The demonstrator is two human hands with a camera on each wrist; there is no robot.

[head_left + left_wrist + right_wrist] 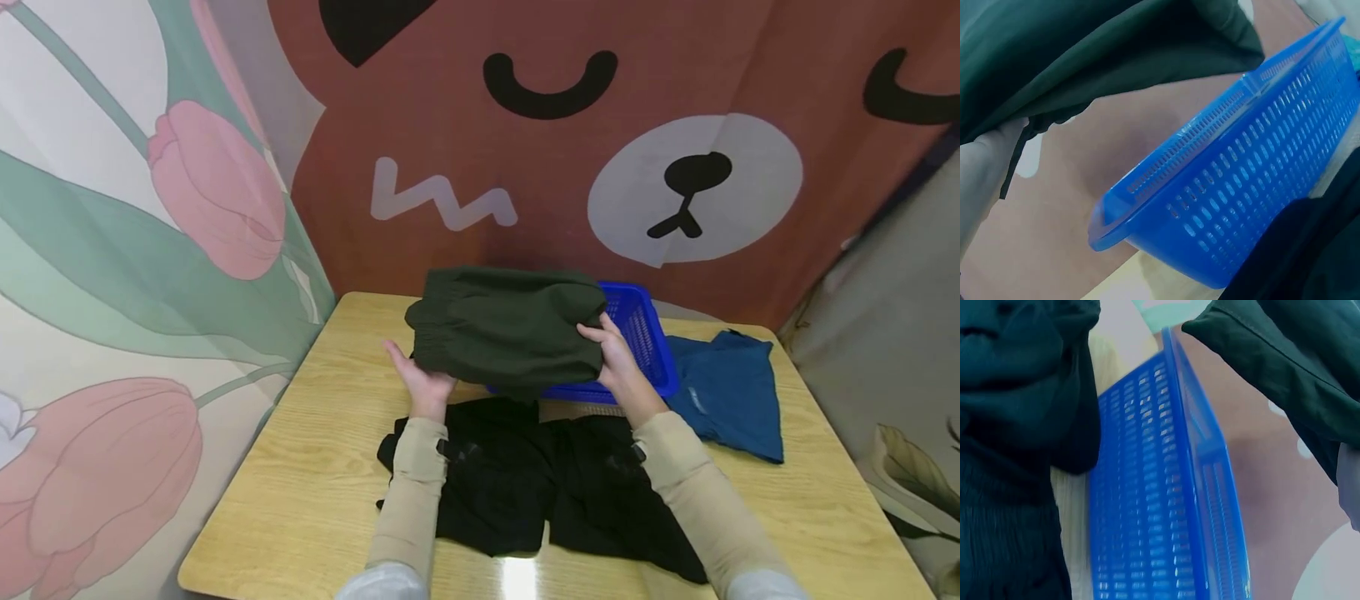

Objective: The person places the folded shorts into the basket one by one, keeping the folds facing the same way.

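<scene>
Holding green garment, left hand beneath, right hand gripping edge

three garments, two hands, two sleeves, one basket, one table

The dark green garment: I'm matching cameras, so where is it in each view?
Head: the dark green garment is at the centre, held up.
Left wrist: the garment spans the upper left, past top middle.
Right wrist: the garment is at upper right.
Shared landmark: the blue basket, in all three.
</scene>
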